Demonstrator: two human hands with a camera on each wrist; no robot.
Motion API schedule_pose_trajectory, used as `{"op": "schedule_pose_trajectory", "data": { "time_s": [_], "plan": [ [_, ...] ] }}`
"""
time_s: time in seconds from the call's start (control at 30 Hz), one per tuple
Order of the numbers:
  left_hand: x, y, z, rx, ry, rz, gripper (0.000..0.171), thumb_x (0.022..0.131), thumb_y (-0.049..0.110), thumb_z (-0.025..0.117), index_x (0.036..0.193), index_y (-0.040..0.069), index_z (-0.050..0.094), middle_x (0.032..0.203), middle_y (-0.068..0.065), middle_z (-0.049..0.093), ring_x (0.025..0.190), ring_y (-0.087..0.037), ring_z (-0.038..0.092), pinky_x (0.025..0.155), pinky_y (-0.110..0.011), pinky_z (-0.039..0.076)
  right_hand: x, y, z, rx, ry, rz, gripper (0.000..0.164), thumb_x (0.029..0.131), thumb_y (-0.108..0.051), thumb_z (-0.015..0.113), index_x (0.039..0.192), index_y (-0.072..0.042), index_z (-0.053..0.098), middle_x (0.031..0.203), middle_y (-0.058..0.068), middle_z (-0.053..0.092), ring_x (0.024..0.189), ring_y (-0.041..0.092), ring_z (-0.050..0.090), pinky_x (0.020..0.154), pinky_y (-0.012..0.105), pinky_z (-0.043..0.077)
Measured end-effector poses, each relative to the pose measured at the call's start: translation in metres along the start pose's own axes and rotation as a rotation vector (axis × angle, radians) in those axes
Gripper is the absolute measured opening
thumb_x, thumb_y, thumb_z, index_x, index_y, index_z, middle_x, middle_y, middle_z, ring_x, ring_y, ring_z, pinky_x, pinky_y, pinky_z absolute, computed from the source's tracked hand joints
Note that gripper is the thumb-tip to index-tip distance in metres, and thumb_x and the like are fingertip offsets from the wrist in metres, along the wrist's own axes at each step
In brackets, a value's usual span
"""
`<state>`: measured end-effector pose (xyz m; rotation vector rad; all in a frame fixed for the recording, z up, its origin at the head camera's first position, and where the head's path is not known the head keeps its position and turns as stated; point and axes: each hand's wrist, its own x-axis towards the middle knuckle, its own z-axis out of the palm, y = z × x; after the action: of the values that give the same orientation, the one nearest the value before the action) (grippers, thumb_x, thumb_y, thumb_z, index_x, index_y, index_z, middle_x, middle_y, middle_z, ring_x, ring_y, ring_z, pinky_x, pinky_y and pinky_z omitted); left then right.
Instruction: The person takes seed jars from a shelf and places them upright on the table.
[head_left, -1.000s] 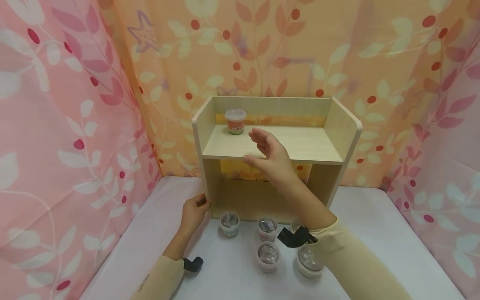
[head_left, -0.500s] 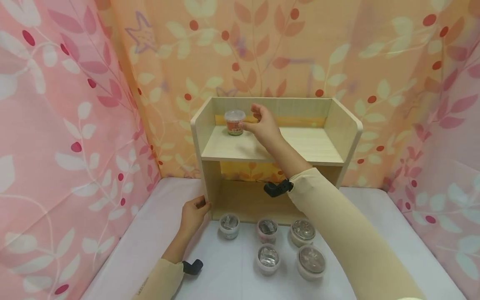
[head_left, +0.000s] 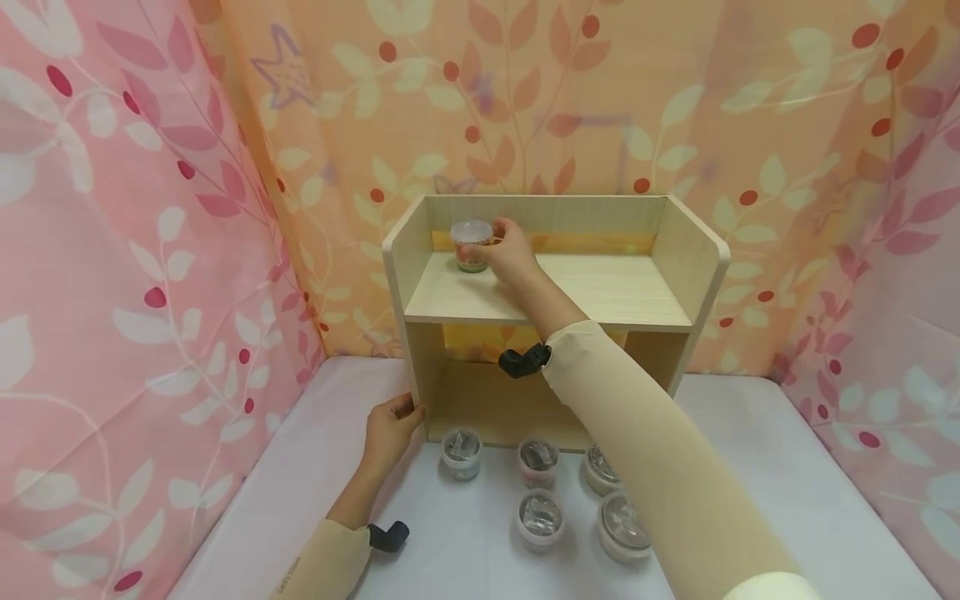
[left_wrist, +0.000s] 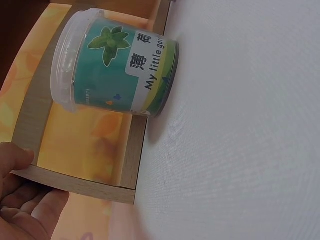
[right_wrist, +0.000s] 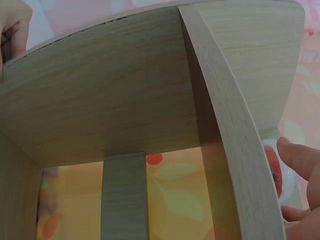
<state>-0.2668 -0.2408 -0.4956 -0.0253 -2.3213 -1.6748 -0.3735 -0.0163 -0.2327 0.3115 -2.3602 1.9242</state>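
On the upper board of a pale wooden shelf [head_left: 600, 292], at its left end, stands a small clear-lidded plastic tub [head_left: 471, 231] with an orange-red label. My right hand [head_left: 516, 260] holds this tub from its right side, thumb across the front and fingers behind. In the right wrist view the thumb and fingers of that hand [right_wrist: 305, 185] lie about the tub [right_wrist: 274, 167], partly hidden by the board. Low on the left, my left hand [head_left: 388, 429] grips the front edge of the shelf's side panel, thumb inside and fingers outside.
A teal-labelled tub [left_wrist: 115, 65] with a leaf picture stands upright near the left hand. More lidded tubs, among them a clear one [head_left: 539, 518] and a wider one [head_left: 622, 527], stand on the white table [head_left: 300, 467] before the shelf. Flowered curtains [head_left: 322, 150] surround the table.
My right hand has moved up and left from over the upper board's front edge to the orange-red tub, and its fingers have closed round it. The left hand keeps its place.
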Motion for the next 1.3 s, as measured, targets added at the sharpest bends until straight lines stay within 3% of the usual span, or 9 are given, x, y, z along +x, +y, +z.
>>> {"op": "schedule_pose_trajectory", "data": {
  "time_s": [0.37, 0.57, 0.83, 1.07, 1.3],
  "plan": [
    [0.001, 0.0, -0.001, 0.0, 0.006, 0.026, 0.037, 0.094, 0.011, 0.073, 0.126, -0.008, 0.068, 0.116, -0.021, 0.074, 0.108, -0.033, 0.073, 0.088, -0.032, 0.061, 0.002, -0.003, 0.008, -0.042, 0.013, -0.012, 0.084, 0.09, -0.026, 0.081, 0.157, -0.006, 0.034, 0.153, 0.011, 0.048, 0.14, 0.022, 0.047, 0.118, 0.034, 0.041],
    [0.002, 0.001, 0.0, 0.0, 0.014, 0.026, 0.036, 0.094, 0.009, 0.073, 0.125, -0.009, 0.067, 0.116, -0.023, 0.073, 0.108, -0.034, 0.073, 0.087, -0.032, 0.061, 0.002, 0.0, 0.006, 0.027, 0.015, -0.019, 0.076, 0.089, -0.022, 0.082, 0.152, -0.003, 0.042, 0.145, 0.011, 0.057, 0.132, 0.021, 0.054, 0.112, 0.033, 0.047],
    [0.001, -0.002, -0.001, 0.017, 0.026, 0.033, 0.036, 0.093, 0.01, 0.074, 0.124, -0.007, 0.069, 0.114, -0.021, 0.074, 0.107, -0.033, 0.073, 0.087, -0.034, 0.062, -0.004, 0.003, 0.003, 0.07, 0.031, -0.029, 0.077, 0.088, -0.019, 0.083, 0.151, -0.001, 0.043, 0.143, 0.012, 0.057, 0.13, 0.021, 0.055, 0.11, 0.032, 0.049],
    [0.001, -0.003, -0.002, 0.025, 0.039, 0.032, 0.035, 0.093, 0.01, 0.075, 0.123, -0.006, 0.07, 0.114, -0.021, 0.075, 0.107, -0.032, 0.073, 0.086, -0.033, 0.062, -0.02, 0.001, 0.0, 0.097, 0.024, -0.061, 0.074, 0.089, -0.023, 0.082, 0.15, -0.004, 0.045, 0.141, 0.009, 0.057, 0.13, 0.02, 0.054, 0.109, 0.032, 0.049],
    [0.002, -0.003, 0.0, 0.008, 0.008, 0.039, 0.036, 0.093, 0.009, 0.074, 0.125, -0.007, 0.069, 0.116, -0.023, 0.073, 0.108, -0.033, 0.073, 0.086, -0.032, 0.062, -0.055, -0.005, -0.015, 0.078, 0.02, -0.108, 0.075, 0.088, -0.028, 0.084, 0.15, -0.007, 0.048, 0.136, 0.005, 0.058, 0.123, 0.02, 0.056, 0.105, 0.032, 0.051]
  ]
}}
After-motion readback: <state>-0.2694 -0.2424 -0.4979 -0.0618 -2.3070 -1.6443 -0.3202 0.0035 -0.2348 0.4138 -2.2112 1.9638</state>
